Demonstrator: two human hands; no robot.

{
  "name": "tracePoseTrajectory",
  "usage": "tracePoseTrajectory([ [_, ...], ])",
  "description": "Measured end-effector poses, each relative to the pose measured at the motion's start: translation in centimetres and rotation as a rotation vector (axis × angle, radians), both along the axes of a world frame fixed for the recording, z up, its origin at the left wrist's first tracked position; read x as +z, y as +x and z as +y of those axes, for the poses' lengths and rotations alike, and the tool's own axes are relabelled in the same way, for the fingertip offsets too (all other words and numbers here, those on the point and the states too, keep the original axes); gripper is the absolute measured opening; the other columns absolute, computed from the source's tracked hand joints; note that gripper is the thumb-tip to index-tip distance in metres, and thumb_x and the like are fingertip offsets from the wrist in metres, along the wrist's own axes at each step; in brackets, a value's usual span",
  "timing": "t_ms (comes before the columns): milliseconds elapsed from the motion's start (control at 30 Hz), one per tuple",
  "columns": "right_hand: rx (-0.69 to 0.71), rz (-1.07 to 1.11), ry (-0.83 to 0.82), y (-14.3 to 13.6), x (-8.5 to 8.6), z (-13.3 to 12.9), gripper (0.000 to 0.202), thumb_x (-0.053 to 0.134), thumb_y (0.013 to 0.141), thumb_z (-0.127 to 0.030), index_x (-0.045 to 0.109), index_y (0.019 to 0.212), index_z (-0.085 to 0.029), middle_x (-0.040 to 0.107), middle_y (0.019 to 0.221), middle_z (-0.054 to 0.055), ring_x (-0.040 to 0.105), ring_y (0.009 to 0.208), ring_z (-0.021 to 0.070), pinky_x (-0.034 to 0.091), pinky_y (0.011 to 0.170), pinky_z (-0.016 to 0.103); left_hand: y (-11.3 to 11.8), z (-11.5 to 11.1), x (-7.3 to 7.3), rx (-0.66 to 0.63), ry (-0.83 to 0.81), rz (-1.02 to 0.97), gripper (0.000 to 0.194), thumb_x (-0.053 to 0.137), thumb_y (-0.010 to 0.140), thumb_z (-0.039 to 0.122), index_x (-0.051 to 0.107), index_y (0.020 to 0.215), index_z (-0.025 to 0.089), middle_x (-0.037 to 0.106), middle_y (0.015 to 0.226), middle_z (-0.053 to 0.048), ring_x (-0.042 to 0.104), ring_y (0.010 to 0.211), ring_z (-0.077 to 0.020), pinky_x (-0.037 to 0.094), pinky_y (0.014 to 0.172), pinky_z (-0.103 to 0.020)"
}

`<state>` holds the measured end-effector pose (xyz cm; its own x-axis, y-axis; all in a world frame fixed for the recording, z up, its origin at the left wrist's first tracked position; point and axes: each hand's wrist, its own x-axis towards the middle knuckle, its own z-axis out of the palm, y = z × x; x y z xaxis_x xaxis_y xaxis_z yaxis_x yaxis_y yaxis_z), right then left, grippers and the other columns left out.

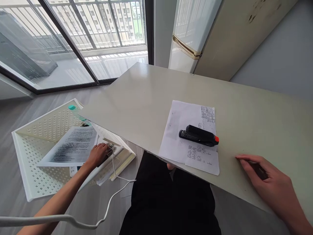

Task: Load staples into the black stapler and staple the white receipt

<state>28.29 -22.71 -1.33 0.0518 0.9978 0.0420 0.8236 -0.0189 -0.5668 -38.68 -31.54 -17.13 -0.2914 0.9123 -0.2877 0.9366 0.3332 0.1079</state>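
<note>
On the left, my left hand (98, 154) reaches down into a white perforated basket (21, 158) beside the table. Its fingers curl over small items next to a white cable (113, 164); what they grip, if anything, is too small and hidden to make out. A printed sheet (73, 147) lies in the basket just left of that hand. My right hand (269, 182) rests on the table at the right, thumb and index fingertips together, with nothing visible between them. Left of it, a black stapler (199, 135) with a red end lies on a white printed paper (176, 143).
The pale table (146, 107) spans the middle and right, its near edge above my legs (171, 202). The white cable runs from the basket across the lower left. Behind stand a fridge (188, 36) and a glass sliding door (97, 39).
</note>
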Motion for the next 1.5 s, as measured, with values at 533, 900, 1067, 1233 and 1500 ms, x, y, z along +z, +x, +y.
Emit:
tracePoseTrajectory([
  [533, -0.007, 0.008, -0.034, 0.1, 0.0, 0.1, 0.026, 0.064, 0.089, -0.054, 0.076, 0.102, -0.035, 0.079, 0.117, 0.005, 0.074, 0.096, 0.0279, 0.053, 0.052, 0.031, -0.5, -0.1, 0.2, -0.010, -0.088, 0.034, 0.025, 0.055, 0.089, 0.034, 0.070, 0.103, 0.021, 0.072, 0.117, -0.018, 0.069, 0.108, -0.0362, 0.049, 0.090, -0.040],
  [900, -0.052, 0.030, -0.018, 0.1, -0.5, 0.1, 0.030, 0.064, 0.083, -0.058, 0.077, 0.099, -0.037, 0.079, 0.114, -0.001, 0.073, 0.092, 0.0259, 0.052, 0.051, 0.029, 0.1, 0.6, 0.6, -0.032, -0.171, 0.100, 0.031, 0.048, 0.096, 0.036, 0.074, 0.099, 0.020, 0.074, 0.112, -0.015, 0.071, 0.108, -0.0329, 0.050, 0.091, -0.038],
  [1067, -0.039, 0.026, -0.014, 0.3, -0.6, 0.1, 0.028, 0.063, 0.085, -0.058, 0.077, 0.100, -0.038, 0.079, 0.115, -0.001, 0.074, 0.094, 0.0262, 0.053, 0.053, 0.031, 0.2, 0.6, 0.3, -0.023, -0.186, 0.135, 0.030, 0.048, 0.095, 0.030, 0.074, 0.105, 0.020, 0.074, 0.116, -0.015, 0.070, 0.111, -0.0331, 0.050, 0.091, -0.038],
  [1233, -0.019, 0.029, -0.015, 0.6, -0.7, 0.2, 0.025, 0.064, 0.087, -0.055, 0.077, 0.100, -0.039, 0.079, 0.118, 0.001, 0.074, 0.093, 0.0262, 0.053, 0.053, 0.032, 0.1, 0.5, -0.2, -0.005, -0.200, 0.135, 0.027, 0.048, 0.095, 0.030, 0.072, 0.103, 0.020, 0.076, 0.109, -0.014, 0.070, 0.108, -0.0320, 0.049, 0.088, -0.036],
  [1500, -0.013, 0.021, -0.011, 0.6, -0.7, 0.2, 0.024, 0.065, 0.086, -0.054, 0.077, 0.101, -0.039, 0.079, 0.117, 0.003, 0.074, 0.093, 0.0268, 0.052, 0.051, 0.032, -0.2, 0.4, -1.2, 0.073, -0.214, 0.108, 0.026, 0.051, 0.091, 0.032, 0.072, 0.095, 0.019, 0.076, 0.108, -0.015, 0.070, 0.107, -0.0345, 0.050, 0.083, -0.037],
])
